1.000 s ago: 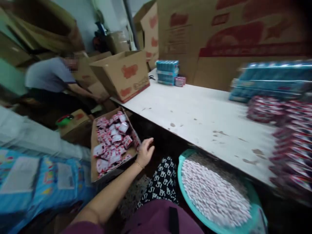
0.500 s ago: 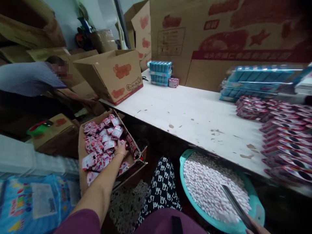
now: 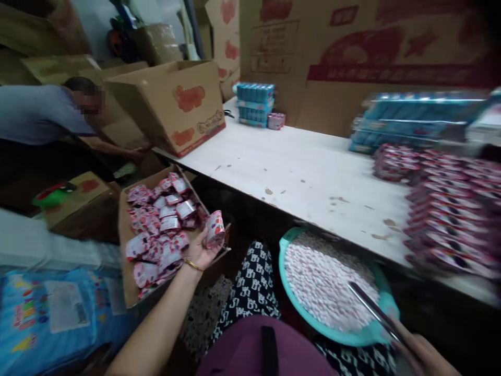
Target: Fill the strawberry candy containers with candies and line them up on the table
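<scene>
My left hand [image 3: 203,249] is closed around a small pink pouch [image 3: 215,228] printed with red fruit. It holds the pouch up at the right edge of a cardboard box [image 3: 123,230] filled with similar pink pouches [image 3: 169,223]. At the lower right, my right hand [image 3: 417,342] grips a long, narrow, shiny metal tool [image 3: 371,308]; its exact kind is unclear. The tool's tip is over a turquoise basin [image 3: 287,282] full of small whitish-pink pieces [image 3: 324,292], which look like candies.
A white table [image 3: 289,177] carries stacked pink packs [image 3: 450,219], blue packs [image 3: 418,122] and an open carton [image 3: 172,107]. Blue printed bags [image 3: 66,318] lie at lower left. A person [image 3: 43,115] bends among boxes at the far left.
My left hand has lifted a pouch out of the box and moved right with it. The view has shifted slightly, and my right hand with the metal tool shows more fully.
</scene>
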{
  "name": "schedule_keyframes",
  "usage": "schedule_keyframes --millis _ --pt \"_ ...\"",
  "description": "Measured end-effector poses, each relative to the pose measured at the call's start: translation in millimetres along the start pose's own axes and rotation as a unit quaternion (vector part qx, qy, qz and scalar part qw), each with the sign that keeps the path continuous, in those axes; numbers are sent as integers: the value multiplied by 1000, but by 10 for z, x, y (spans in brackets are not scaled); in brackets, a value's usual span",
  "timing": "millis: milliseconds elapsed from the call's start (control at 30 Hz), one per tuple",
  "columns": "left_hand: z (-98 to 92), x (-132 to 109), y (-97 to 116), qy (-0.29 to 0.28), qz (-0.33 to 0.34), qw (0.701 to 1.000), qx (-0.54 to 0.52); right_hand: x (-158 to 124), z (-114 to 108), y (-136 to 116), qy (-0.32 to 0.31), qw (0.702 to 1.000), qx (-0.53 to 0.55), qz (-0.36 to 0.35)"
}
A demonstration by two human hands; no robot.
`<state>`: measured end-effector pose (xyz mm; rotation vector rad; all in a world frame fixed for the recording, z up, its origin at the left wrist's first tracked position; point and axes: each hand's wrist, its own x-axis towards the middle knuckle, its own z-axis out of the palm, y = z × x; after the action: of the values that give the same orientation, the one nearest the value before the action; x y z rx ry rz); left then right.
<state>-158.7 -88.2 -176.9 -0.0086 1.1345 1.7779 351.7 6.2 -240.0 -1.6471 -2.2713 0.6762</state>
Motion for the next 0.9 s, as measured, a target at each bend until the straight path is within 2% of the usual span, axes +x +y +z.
schedule_keyframes --millis 100,167,267,333,433,533,600,700,800,900 --pt "544 -90 -528 -53 -100 993 29 -95 -215 -7 -33 997 -74 -5" --pt "823 -150 -849 -97 -150 982 59 -124 -324 -60 -41 988 -150 -12" --pt "1097 -217 -1223 -174 -198 960 96 -50 -316 -189 -49 971 -235 -8" --pt "1203 -222 -1407 -197 -191 952 139 84 -162 -295 -49 975 -219 11" --pt "1294 -158 -1608 -196 -131 944 232 362 203 -433 -28 994 -96 51" --pt "1333 -50 -1719 -202 -82 932 290 602 495 -456 -9 997 -9 77" --pt "1340 12 -1739 -211 -60 926 309 688 571 -389 -9 997 26 75" --pt "1349 69 -1702 -222 -4 900 375 717 542 -240 -15 992 123 40" --pt "1393 84 -1644 -249 103 839 473 707 407 -173 -22 981 195 4" --pt "1484 69 -1632 -300 230 743 553 705 164 -270 -32 977 207 -30"
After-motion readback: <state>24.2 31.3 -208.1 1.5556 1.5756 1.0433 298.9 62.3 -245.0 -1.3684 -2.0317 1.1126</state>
